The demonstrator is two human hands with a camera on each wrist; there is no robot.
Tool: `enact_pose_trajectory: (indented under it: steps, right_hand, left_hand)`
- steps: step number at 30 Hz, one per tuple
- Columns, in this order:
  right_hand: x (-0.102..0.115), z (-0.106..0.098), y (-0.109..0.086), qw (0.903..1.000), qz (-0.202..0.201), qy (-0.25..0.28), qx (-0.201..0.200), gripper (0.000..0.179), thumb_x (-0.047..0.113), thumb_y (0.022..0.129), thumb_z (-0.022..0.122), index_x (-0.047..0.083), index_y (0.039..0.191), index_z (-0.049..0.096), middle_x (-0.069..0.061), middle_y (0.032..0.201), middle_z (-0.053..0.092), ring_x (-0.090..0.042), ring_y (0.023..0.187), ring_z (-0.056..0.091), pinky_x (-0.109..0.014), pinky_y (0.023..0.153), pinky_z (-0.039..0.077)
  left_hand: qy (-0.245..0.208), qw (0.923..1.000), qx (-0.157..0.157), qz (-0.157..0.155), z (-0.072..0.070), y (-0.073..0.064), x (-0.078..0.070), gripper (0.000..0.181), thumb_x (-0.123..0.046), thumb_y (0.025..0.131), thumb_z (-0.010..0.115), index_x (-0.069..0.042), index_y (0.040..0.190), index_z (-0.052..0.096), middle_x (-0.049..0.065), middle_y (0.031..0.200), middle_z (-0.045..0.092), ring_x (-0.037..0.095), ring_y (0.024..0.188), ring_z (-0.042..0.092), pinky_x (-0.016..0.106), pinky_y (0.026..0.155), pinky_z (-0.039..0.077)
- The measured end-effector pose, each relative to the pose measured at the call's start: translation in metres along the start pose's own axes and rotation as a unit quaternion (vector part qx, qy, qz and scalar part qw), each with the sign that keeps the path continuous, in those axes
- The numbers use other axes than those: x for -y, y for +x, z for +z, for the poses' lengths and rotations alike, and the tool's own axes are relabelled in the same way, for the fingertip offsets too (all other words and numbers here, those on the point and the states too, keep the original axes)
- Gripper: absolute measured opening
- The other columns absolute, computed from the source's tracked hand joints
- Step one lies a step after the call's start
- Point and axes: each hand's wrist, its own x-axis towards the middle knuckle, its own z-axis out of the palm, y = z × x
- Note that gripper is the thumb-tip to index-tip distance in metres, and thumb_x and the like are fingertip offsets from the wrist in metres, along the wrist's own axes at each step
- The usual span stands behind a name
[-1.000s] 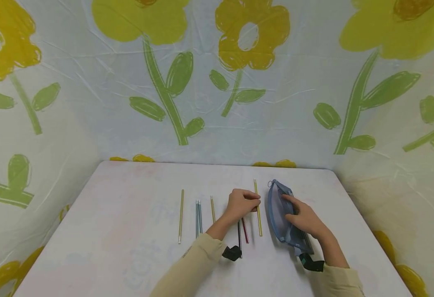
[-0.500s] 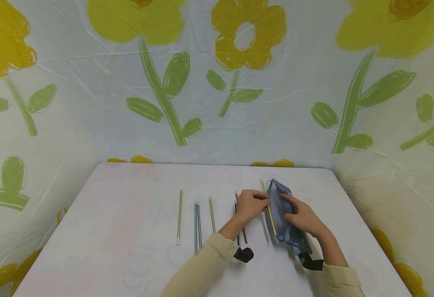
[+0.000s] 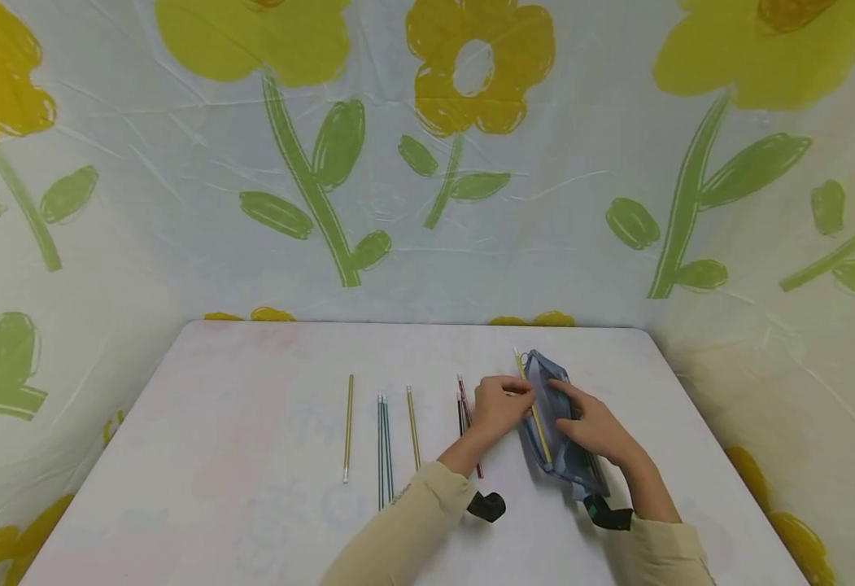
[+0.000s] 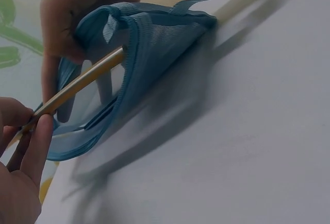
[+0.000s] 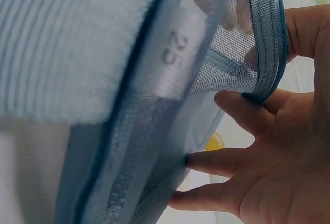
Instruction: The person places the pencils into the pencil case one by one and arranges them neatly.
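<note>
My left hand (image 3: 499, 407) pinches a yellow pencil (image 3: 542, 435) between thumb and fingers, at the mouth of a blue mesh zipper pouch (image 3: 572, 465). In the left wrist view one end of the pencil (image 4: 85, 81) lies within the pouch's gaping mouth. My right hand (image 3: 598, 427) grips the pouch's right side, thumb hooked over its zippered edge. Seen from the right wrist, the other fingers (image 5: 216, 162) spread along the outside of the mesh (image 5: 221, 69).
Left of the hands, a yellow pencil (image 3: 349, 427), two teal pencils (image 3: 385, 448) and another yellow one (image 3: 413, 427) lie on the white table (image 3: 251, 456). A dark pencil (image 3: 460, 413) and a red one (image 3: 464, 399) are partly behind the left forearm.
My left hand has carried the yellow pencil rightward off the table to the pouch's mouth, tilting it along the opening. The right hand keeps its hold on the pouch.
</note>
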Motion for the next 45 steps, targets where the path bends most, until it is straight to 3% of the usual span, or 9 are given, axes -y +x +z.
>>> enact_pose_trajectory:
  steps: [17, 24, 30, 34, 38, 41, 45]
  right_hand:
    - [0.0, 0.006, -0.001, 0.9999, -0.009, 0.013, 0.002, 0.066, 0.007, 0.084, 0.06, 0.002, 0.147, 0.038, -0.029, 0.147, 0.034, -0.051, 0.131, 0.036, -0.065, 0.096, 0.038]
    - [0.003, 0.006, 0.001, 0.9998, -0.018, 0.011, 0.001, 0.068, 0.006, 0.082, 0.06, 0.001, 0.147, 0.038, -0.028, 0.147, 0.036, -0.05, 0.132, 0.034, -0.065, 0.096, 0.037]
    - [0.005, 0.005, 0.002, 0.9997, -0.021, 0.013, 0.0, 0.069, 0.005, 0.081, 0.059, 0.0, 0.147, 0.038, -0.03, 0.147, 0.035, -0.05, 0.131, 0.035, -0.064, 0.094, 0.04]
    - [0.004, 0.004, 0.001, 0.9997, -0.02, 0.014, 0.0, 0.069, 0.005, 0.081, 0.058, 0.0, 0.147, 0.037, -0.03, 0.147, 0.034, -0.051, 0.13, 0.037, -0.064, 0.093, 0.041]
    - [0.005, 0.002, 0.0, 0.9998, -0.015, 0.014, 0.001, 0.07, 0.006, 0.081, 0.058, 0.0, 0.147, 0.037, -0.03, 0.148, 0.033, -0.054, 0.128, 0.038, -0.065, 0.093, 0.04]
    - [0.006, -0.001, -0.003, 0.9996, -0.011, 0.024, 0.005, 0.07, 0.006, 0.081, 0.058, 0.001, 0.147, 0.036, -0.031, 0.149, 0.031, -0.055, 0.127, 0.038, -0.065, 0.093, 0.041]
    - [0.007, -0.009, -0.007, 0.9992, -0.01, 0.038, 0.011, 0.07, 0.005, 0.082, 0.057, 0.001, 0.148, 0.034, -0.032, 0.149, 0.028, -0.059, 0.125, 0.037, -0.064, 0.089, 0.044]
  left_hand:
    - [-0.013, 0.9987, 0.048, -0.015, 0.008, -0.008, 0.008, 0.007, 0.001, 0.083, 0.073, -0.002, 0.089, 0.076, -0.004, 0.074, 0.066, 0.013, 0.057, 0.066, 0.024, 0.053, 0.055]
    - [-0.015, 0.9984, 0.053, -0.008, 0.009, -0.006, 0.01, 0.008, 0.002, 0.082, 0.074, -0.001, 0.09, 0.076, -0.006, 0.075, 0.066, 0.01, 0.059, 0.066, 0.024, 0.054, 0.055]
    - [0.009, 0.9991, 0.041, 0.01, 0.003, -0.005, 0.012, 0.01, 0.001, 0.081, 0.075, -0.001, 0.09, 0.076, -0.004, 0.075, 0.067, 0.009, 0.057, 0.066, 0.022, 0.053, 0.054]
    - [0.022, 0.9982, 0.053, 0.016, -0.005, -0.004, 0.012, 0.011, 0.002, 0.081, 0.073, -0.002, 0.091, 0.076, -0.002, 0.077, 0.068, 0.009, 0.055, 0.065, 0.023, 0.052, 0.054]
    - [0.043, 0.9939, 0.092, 0.043, -0.019, -0.004, 0.011, 0.014, 0.0, 0.083, 0.072, -0.002, 0.096, 0.076, 0.0, 0.084, 0.069, 0.006, 0.059, 0.064, 0.023, 0.053, 0.054]
    - [0.057, 0.9879, 0.128, 0.066, -0.037, -0.005, 0.009, 0.016, -0.002, 0.085, 0.072, -0.003, 0.101, 0.075, 0.0, 0.088, 0.07, 0.006, 0.063, 0.065, 0.024, 0.054, 0.055]
    - [0.105, 0.9792, 0.15, 0.088, -0.07, -0.007, -0.002, 0.016, -0.008, 0.088, 0.071, -0.006, 0.103, 0.075, -0.004, 0.09, 0.069, 0.008, 0.069, 0.066, 0.023, 0.057, 0.054]
